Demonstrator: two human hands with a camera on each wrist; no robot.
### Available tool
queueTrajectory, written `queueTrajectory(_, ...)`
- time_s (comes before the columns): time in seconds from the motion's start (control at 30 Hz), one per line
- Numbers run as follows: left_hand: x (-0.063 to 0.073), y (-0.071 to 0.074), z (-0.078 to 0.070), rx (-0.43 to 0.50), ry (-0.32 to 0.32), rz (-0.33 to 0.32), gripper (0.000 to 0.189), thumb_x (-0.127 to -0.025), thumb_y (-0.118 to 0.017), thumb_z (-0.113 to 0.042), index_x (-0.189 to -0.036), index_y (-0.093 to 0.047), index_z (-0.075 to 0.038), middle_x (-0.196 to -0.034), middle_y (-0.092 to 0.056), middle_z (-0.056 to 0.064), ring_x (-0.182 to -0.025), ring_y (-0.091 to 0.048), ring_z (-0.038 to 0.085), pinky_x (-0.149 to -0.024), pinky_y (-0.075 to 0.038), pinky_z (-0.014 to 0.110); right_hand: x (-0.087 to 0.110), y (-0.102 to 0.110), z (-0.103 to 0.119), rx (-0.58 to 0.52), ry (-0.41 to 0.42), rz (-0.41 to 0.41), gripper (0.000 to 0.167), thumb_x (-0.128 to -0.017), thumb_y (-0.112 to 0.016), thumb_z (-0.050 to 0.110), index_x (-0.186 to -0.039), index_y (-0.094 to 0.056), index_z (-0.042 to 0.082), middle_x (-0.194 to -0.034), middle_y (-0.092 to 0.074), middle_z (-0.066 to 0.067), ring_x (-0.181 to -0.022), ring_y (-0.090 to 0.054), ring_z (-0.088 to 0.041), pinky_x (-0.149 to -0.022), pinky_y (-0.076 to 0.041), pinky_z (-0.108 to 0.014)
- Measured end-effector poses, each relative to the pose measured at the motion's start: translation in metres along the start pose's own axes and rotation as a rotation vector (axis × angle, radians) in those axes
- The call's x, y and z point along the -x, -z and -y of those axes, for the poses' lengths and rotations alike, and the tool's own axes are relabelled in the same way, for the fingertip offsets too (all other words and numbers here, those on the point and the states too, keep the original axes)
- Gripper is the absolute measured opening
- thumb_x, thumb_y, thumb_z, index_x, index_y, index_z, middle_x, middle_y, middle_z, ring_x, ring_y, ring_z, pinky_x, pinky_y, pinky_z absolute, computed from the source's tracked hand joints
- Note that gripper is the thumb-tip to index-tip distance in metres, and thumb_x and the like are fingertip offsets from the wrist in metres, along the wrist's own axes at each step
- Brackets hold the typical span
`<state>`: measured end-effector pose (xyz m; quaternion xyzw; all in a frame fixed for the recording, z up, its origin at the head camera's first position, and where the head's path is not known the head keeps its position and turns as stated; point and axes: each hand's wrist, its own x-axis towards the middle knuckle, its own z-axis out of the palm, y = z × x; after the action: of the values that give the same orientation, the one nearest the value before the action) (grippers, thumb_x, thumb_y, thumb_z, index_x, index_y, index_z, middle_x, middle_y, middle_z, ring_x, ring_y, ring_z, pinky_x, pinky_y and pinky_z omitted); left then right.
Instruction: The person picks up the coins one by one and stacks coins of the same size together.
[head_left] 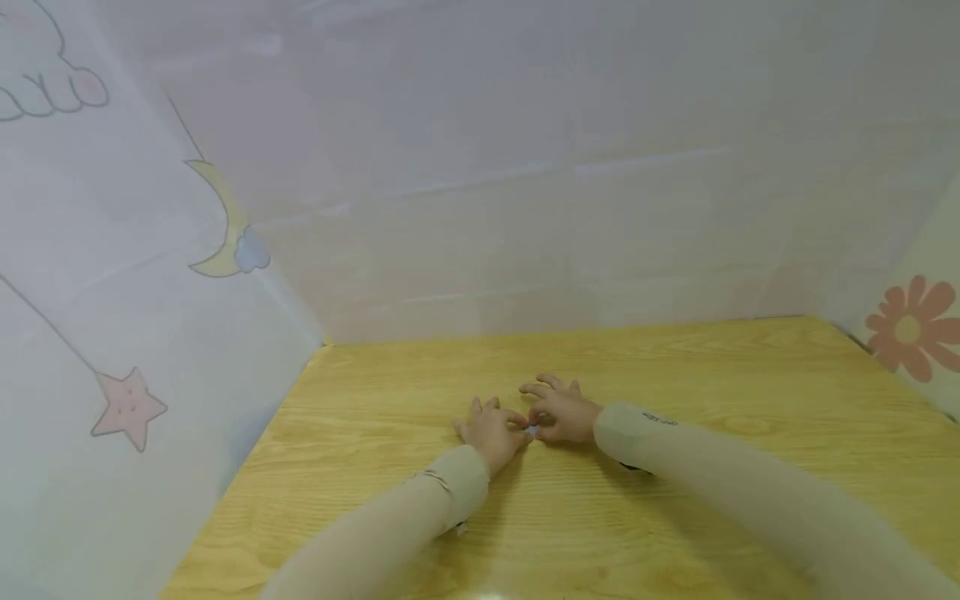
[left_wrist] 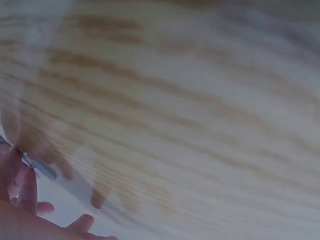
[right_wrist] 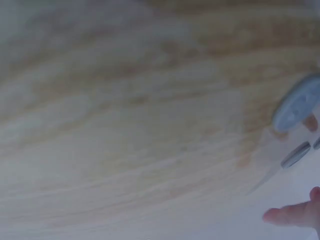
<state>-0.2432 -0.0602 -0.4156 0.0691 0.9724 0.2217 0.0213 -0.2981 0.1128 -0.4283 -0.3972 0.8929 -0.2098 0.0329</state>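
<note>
Between the two hands, low over the wooden tabletop (head_left: 420, 392), is a small pale grey piece (head_left: 532, 431). My left hand (head_left: 491, 435) pinches it between thumb and forefinger, the other fingers spread. In the left wrist view the grey piece (left_wrist: 44, 168) looks thin and long, with fingertips (left_wrist: 29, 187) right at it. From the other side my right hand (head_left: 564, 414) pinches at the same piece, its remaining fingers raised. A grey-blue oval disc (right_wrist: 297, 105) with small dimples and a slim grey piece (right_wrist: 296, 154) show in the right wrist view, near a finger (right_wrist: 292, 215).
A pale wall sheet (head_left: 525, 208) rises behind the table's back edge. The left wall carries a printed moon (head_left: 225, 221) and star (head_left: 129, 408), the right one a printed flower (head_left: 909, 329). Beige sleeves (head_left: 390, 525) cover both forearms.
</note>
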Motion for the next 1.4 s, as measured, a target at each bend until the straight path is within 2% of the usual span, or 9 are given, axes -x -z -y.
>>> queueTrajectory(0.2,-0.002,-0.001,0.000,0.045,-0.004,0.015,0.022,-0.086,-0.074,-0.035,-0.102,-0.076,-0.021,-0.148,-0.040,0.020,-0.142,-0.017,0.048,-0.100,-0.007,0.078,0.003,0.000,0.003,0.019,0.026,-0.017,0.006,-0.084,-0.072,0.012,-0.082,-0.066,0.012,-0.138,-0.047,-0.023,-0.134,-0.027,-0.050,-0.087,-0.016,-0.086)
queueTrajectory(0.37,-0.007,0.000,0.001,0.043,-0.037,0.022,0.026,-0.085,-0.075,-0.034,-0.107,-0.075,-0.020,-0.147,-0.041,0.021,-0.140,-0.018,0.051,-0.097,-0.010,0.080,0.005,0.004,0.004,0.026,0.040,-0.009,0.007,-0.085,-0.071,0.012,-0.083,-0.065,0.009,-0.138,-0.046,-0.026,-0.134,-0.027,-0.051,-0.087,-0.017,-0.085)
queueTrajectory(0.7,-0.010,0.006,0.001,0.048,-0.068,0.070,0.033,-0.081,-0.079,-0.035,-0.109,-0.074,-0.019,-0.149,-0.039,0.019,-0.142,-0.016,0.047,-0.100,-0.007,0.078,0.007,0.006,0.003,-0.068,-0.015,0.004,0.011,-0.090,-0.069,0.018,-0.085,-0.064,0.011,-0.140,-0.044,-0.028,-0.136,-0.023,-0.052,-0.089,-0.013,-0.085)
queueTrajectory(0.8,-0.009,0.006,0.001,0.037,-0.084,0.074,0.032,-0.080,-0.079,-0.034,-0.106,-0.074,-0.017,-0.147,-0.041,0.020,-0.141,-0.019,0.048,-0.100,-0.009,0.078,0.007,0.006,0.004,-0.098,-0.029,0.018,0.012,-0.092,-0.068,0.021,-0.086,-0.065,0.012,-0.141,-0.043,-0.029,-0.136,-0.022,-0.052,-0.090,-0.012,-0.085)
queueTrajectory(1.03,-0.008,0.004,-0.003,0.092,-0.105,0.077,0.023,-0.082,-0.079,-0.027,-0.097,-0.074,-0.010,-0.146,-0.041,0.023,-0.140,-0.019,0.050,-0.098,-0.009,0.080,0.009,0.007,0.005,-0.142,-0.048,0.054,0.007,-0.092,-0.069,0.020,-0.089,-0.067,0.013,-0.145,-0.040,-0.028,-0.138,-0.017,-0.052,-0.093,-0.006,-0.083)
queueTrajectory(1.23,-0.010,0.002,-0.003,0.050,-0.097,0.108,0.023,-0.082,-0.078,-0.031,-0.097,-0.074,-0.013,-0.149,-0.038,0.022,-0.142,-0.017,0.048,-0.098,-0.009,0.080,0.009,0.011,0.008,-0.116,-0.028,0.094,0.006,-0.089,-0.072,0.016,-0.092,-0.071,0.012,-0.144,-0.042,-0.027,-0.139,-0.018,-0.051,-0.094,-0.006,-0.083)
queueTrajectory(1.4,-0.009,0.000,-0.001,0.039,-0.095,0.101,0.021,-0.082,-0.078,-0.029,-0.095,-0.075,-0.014,-0.148,-0.040,0.020,-0.142,-0.019,0.047,-0.097,-0.010,0.081,0.008,0.012,0.005,-0.032,0.000,0.118,0.008,-0.088,-0.072,0.020,-0.093,-0.072,0.014,-0.147,-0.039,-0.025,-0.140,-0.016,-0.050,-0.094,-0.007,-0.082)
